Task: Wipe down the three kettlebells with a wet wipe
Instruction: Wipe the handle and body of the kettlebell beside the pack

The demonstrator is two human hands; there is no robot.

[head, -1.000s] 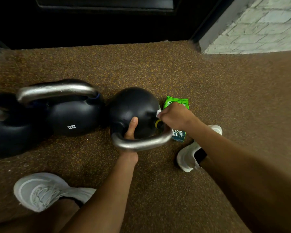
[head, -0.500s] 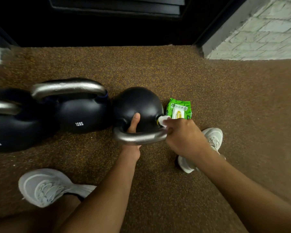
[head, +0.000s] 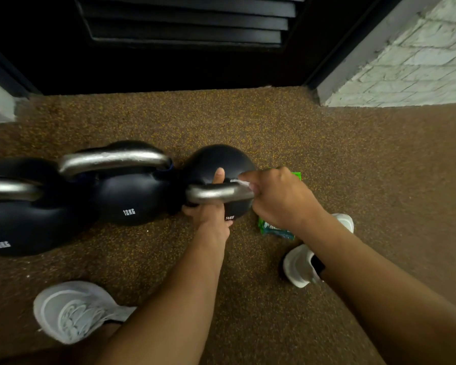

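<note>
Looking down at speckled brown gym floor [head: 248, 122], I'm seeing three black kettlebells sitting in a row, touching. The left kettlebell [head: 19, 227] is biggest, the middle kettlebell [head: 132, 198] is reading 12KG, and the right kettlebell [head: 216, 164] is the small one being worked on. My left hand [head: 211, 212] is gripping its steel handle [head: 216, 193], thumb lying up on the ball. My right hand [head: 279, 198] is pinching a white wet wipe [head: 241, 183] against the handle's right end. A green wipes pack [head: 274, 230] is lying, I think, just beside it, mostly hidden.
</note>
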